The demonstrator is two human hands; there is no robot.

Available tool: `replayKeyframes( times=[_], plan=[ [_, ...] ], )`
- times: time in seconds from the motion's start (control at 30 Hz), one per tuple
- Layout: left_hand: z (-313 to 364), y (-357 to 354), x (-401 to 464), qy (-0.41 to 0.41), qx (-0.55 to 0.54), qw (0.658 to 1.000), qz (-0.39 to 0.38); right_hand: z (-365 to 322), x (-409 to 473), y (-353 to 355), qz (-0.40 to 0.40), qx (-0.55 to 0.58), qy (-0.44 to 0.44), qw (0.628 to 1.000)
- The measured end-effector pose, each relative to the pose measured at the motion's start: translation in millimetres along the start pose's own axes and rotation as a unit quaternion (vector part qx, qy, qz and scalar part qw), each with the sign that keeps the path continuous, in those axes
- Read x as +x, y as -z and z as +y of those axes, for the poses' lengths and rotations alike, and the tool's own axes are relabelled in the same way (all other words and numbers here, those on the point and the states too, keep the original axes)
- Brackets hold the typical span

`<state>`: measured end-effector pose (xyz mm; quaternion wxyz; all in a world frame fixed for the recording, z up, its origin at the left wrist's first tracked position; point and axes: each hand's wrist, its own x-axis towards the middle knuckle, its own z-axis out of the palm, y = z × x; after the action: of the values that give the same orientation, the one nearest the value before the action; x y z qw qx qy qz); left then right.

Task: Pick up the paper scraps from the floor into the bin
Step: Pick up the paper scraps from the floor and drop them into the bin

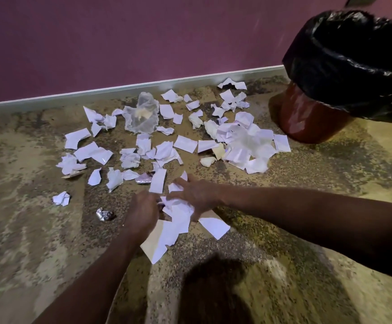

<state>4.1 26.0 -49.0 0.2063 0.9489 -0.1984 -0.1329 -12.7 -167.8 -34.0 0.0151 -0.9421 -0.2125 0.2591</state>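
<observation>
The scene is dim, with a warm yellowish cast over the speckled brown-and-tan floor (283, 265). A dark soft-edged shadow (213, 288) pools at the bottom centre of the floor. The torn white paper scraps (244, 141) are the brightest parts and look slightly bleached, with a bluish tint. Glossy highlights glint on the crinkled black plastic bin liner (353, 73), which is smeared by motion blur. Wide-angle distortion bends the pale skirting strip (124, 88) under the plum-coloured wall (120, 38). Fine detail is soft throughout.

I see white paper scraps (185, 143) on mottled tan-and-brown speckled floor (26, 183), a maroon wall (120, 43), and a black-lined reddish-brown bin (307, 122).
</observation>
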Motion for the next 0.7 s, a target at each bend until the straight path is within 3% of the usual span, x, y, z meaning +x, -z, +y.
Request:
replayKeyframes(
  times=[0.13, 0.37, 0.53, 0.7],
  plan=[
    [0.7, 0.4, 1.4, 0.014, -0.006, 1.000, 0.021, 7.5, -5.4, 3.6, 0.077, 0.122, 0.003, 0.990],
    [18.0, 12.7, 2.4, 0.021, -0.042, 0.994, 0.097, 37.9, -16.7, 13.6, 0.144, 0.230, -0.105, 0.957],
    [48.4, 24.7, 5.7, 0.060, -0.120, 0.985, 0.112, 47.4, -30.4, 31.2, 0.177, 0.361, -0.188, 0.896],
    [75.5, 30.4, 7.6, 0.030, -0.195, 0.967, 0.158, 50.6, -38.2, 43.6, 0.229, 0.476, -0.228, 0.818]
  ],
)
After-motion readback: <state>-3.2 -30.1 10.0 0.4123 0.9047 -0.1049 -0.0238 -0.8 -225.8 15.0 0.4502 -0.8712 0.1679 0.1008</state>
